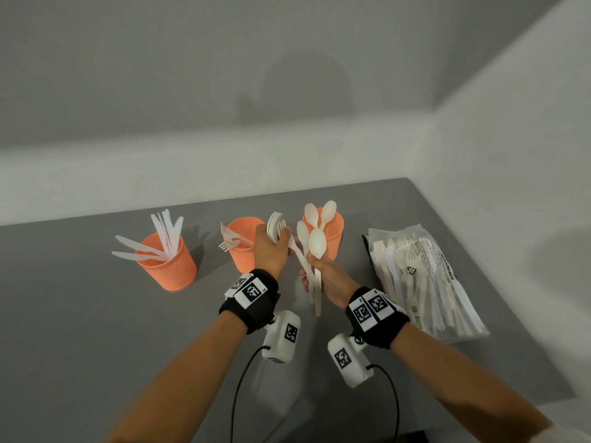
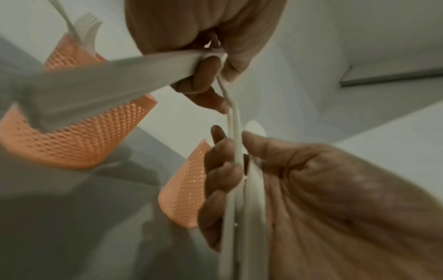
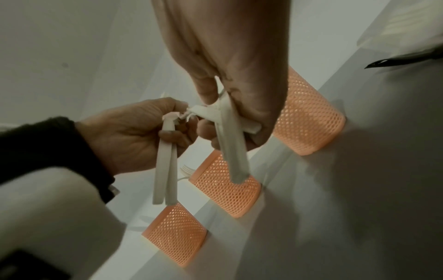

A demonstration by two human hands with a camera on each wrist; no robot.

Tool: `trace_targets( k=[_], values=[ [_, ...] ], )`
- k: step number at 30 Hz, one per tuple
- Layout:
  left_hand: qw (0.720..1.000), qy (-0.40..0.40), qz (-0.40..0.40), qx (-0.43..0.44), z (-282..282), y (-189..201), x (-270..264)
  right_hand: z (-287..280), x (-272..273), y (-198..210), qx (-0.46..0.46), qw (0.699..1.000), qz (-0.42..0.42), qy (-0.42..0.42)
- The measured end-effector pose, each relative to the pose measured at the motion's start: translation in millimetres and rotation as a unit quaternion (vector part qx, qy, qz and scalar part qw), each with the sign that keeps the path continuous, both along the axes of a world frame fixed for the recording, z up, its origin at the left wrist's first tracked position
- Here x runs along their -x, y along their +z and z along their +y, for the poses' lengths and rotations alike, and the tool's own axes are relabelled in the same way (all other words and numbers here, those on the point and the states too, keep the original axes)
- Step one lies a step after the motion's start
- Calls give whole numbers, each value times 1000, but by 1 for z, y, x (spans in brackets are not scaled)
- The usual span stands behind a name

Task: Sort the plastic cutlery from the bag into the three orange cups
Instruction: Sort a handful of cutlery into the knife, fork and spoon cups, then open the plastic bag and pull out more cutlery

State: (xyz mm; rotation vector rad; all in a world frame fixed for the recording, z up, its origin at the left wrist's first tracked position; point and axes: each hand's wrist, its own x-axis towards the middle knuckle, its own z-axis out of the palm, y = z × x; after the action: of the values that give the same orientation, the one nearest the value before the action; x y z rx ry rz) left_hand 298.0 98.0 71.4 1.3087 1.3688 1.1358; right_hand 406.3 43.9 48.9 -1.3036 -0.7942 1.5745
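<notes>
Head view shows the left hand pinching forks, the right hand gripping spoons and seemingly one fork, so the forks cup comes next.

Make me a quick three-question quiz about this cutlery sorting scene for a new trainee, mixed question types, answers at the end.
1. True or false: the left orange cup holds knives.
2. Multiple choice: the left hand grips A) forks, B) knives, C) nothing.
3. Fill in: the bag of cutlery lies on the grey table to the ____ of the right orange cup.

Key
1. True.
2. A; the right hand holds spoons and at least one fork.
3. Right.
</notes>
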Motion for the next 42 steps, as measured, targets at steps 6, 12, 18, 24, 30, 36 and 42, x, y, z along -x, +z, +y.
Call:
trace_targets(
  k=[6, 12, 18, 24, 30, 36, 42],
  values=[
    [994, -47, -67, 71, -5, -6, 2, 7, 5, 3, -28, 997, -70, -15],
    [984, 50, -170, 32, 14, 27, 22, 36, -22, 34, -116, 984, 13, -136],
    [969, 151, -160, -111, 56, 65, 52, 80, -41, 68, -210, 940, 34, -267],
    [971, 170, -117, -119, 81, 42, 46, 100, -31, 48, -174, 944, 24, -280],
    [984, 156, -16, -88, 88, 1, 39, 105, -32, 9, -136, 956, -154, -211],
    [970, 95, 188, -123, 93, -7, 40, 106, -37, 5, -181, 918, -301, -187],
    [955, 67, 214, -192, 84, 13, 35, 97, -40, 21, -263, 888, -327, -188]
  ],
)
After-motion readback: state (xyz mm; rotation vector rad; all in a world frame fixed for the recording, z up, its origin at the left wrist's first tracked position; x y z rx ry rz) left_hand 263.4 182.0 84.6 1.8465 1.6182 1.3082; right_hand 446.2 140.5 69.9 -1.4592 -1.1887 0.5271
